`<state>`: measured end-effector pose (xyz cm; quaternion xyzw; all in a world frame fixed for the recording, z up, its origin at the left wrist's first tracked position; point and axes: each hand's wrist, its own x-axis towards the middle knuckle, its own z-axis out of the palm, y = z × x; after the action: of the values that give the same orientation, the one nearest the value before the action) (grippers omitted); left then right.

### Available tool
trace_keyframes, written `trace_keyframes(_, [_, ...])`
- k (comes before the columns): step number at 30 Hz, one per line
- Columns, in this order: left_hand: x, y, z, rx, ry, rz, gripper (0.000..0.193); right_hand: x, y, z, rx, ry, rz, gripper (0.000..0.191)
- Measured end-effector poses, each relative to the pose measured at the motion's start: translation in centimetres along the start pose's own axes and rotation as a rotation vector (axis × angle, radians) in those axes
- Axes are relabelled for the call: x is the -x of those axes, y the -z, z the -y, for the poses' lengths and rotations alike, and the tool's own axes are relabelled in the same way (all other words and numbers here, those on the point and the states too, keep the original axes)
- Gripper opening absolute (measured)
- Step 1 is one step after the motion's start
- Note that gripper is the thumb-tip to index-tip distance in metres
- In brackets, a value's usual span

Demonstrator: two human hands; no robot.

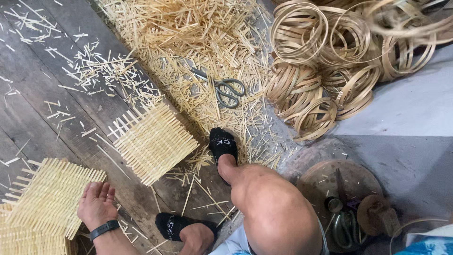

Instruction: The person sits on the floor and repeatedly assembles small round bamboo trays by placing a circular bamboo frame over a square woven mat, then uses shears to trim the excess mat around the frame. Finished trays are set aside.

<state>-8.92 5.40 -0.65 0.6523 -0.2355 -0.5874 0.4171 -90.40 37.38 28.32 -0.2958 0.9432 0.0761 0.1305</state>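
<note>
Two woven mats of pale bamboo slats lie on the dark grey wooden plank floor (28,108). Largest feature — heap of loose straw-coloured bamboo splinters (188,42) spread across upper centre of floor. To its right, pile of tan coiled bamboo hoops (321,66), stacked and overlapping. Square woven bamboo mat (153,144) lies flat mid-floor, slat ends sticking out at its upper left edge. Second woven bamboo mat (47,200) at lower left, resting on a further stack of the same at the bottom corner.

Left hand (96,204) — black wristband on the wrist — lies on the right edge of this second mat, fingers extended and relaxed, gripping nothing. Right hand out of frame.

Grey metal scissors (226,89) rest on the splinter heap, well apart from the hand. Round brownish stand with small tools (339,184) at lower right; details possibly blurred.
</note>
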Motion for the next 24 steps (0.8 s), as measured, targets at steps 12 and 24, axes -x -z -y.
trace_keyframes(12, [-0.1, -1.3, 0.4, 0.01, 0.009, 0.047, 0.021, 7.7, 5.1, 12.6, -0.047, 0.359, -0.012, 0.031])
trace_keyframes(24, [0.1, 1.6, -0.2, 0.036, -0.012, -0.091, 0.023, -5.3, 1.1, 35.1, -0.012, 0.568, 0.591, 0.028])
